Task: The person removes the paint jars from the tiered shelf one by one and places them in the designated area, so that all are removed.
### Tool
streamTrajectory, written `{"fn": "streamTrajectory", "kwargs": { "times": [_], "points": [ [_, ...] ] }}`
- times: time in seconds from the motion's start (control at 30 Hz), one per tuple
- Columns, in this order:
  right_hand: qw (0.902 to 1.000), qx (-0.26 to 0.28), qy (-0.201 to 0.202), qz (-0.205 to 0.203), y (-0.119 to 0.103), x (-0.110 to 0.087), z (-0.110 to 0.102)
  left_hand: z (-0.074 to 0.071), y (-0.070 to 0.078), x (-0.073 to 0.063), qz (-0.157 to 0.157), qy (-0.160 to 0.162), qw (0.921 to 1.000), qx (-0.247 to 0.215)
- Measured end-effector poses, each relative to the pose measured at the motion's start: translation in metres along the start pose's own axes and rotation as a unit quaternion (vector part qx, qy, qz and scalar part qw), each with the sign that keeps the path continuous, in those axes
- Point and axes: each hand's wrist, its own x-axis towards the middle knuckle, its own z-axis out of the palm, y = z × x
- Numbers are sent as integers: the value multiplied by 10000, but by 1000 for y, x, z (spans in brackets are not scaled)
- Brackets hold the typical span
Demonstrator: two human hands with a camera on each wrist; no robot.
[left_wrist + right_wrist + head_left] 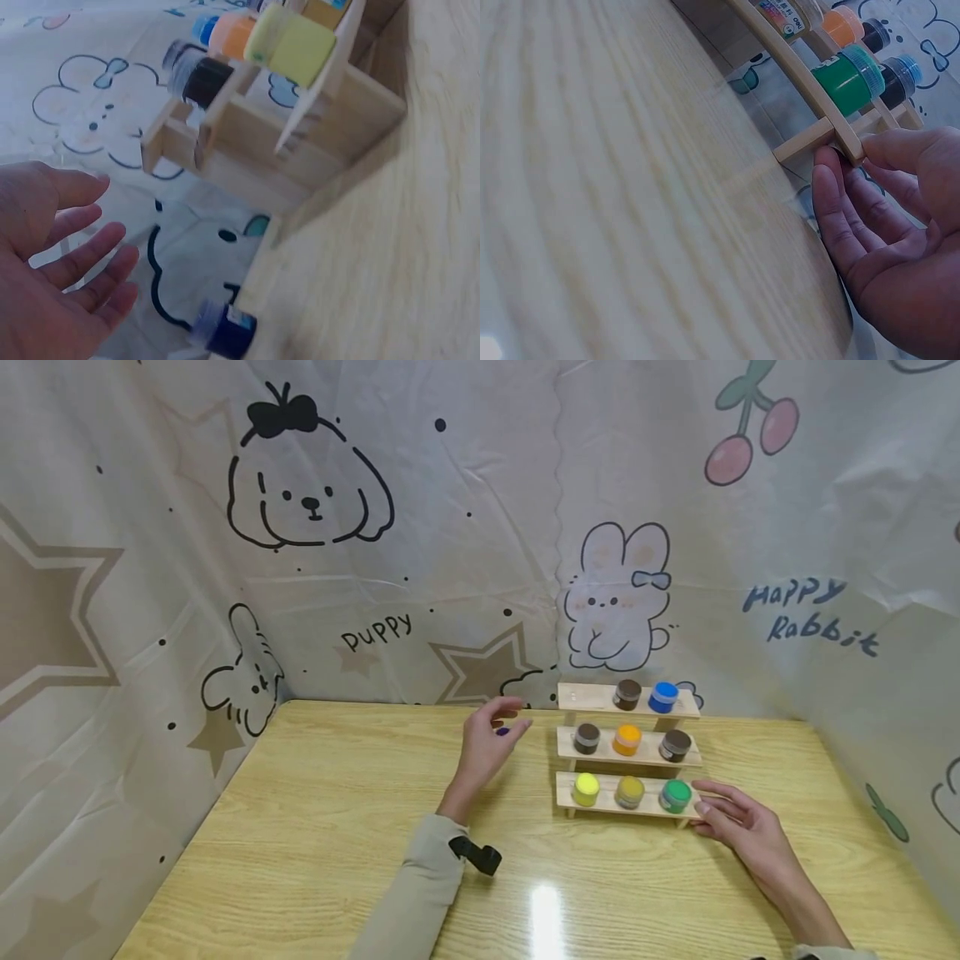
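On the wood-grain tabletop [300, 818], a three-tier wooden rack [592, 702] is standing. Right hand [746, 831] is pinching the rack's bottom right end; left hand [483, 747] is hovering leftward, fingers loosely parted. Eight paint jars [627, 740] are lining the rack; one dark-blue paint jar [231, 331] is sitting near the left hand, on the tabletop.

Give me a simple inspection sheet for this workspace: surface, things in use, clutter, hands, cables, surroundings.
Surface: wooden table, with a bright reflection near the front.
Job's things: three-tier wooden rack holding eight jars; a dark-blue jar sits on the table, off the rack.
Clutter: nothing seen.
Hands: left hand relaxed beside the dark-blue jar; right hand pinches the rack's bottom right end.
Cables: nothing seen.
Surroundings: cartoon-printed cloth behind and at both sides.
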Motion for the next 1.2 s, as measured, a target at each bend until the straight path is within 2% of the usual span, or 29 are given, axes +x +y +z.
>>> {"fn": "streamTrajectory", "kwargs": {
  "times": [0.17, 0.4, 0.63, 0.83, 0.93, 1.2],
  "points": [
    [10000, 45, -13, -16, 0, 0, 0, 9, 16, 5, 206, -42, 9997, 149],
    [9999, 114, -50, 33, 2, 0, -1, 25, 35, 17, 257, -197, 9994, 126],
    [9998, 156, -79, 7, -1, 0, -1, 40, 46, 28, 322, -383, 9987, 86],
    [9999, 126, -62, 3, 0, 2, -3, 54, 53, 35, 242, -494, 9985, -81],
    [9999, 137, -73, -20, 0, 1, -3, 61, 55, 39, 128, -476, 9988, -43],
    [9996, 238, -129, -97, 2, 0, -4, 79, 60, 47, -149, -677, 9976, 30]
  ]
}}
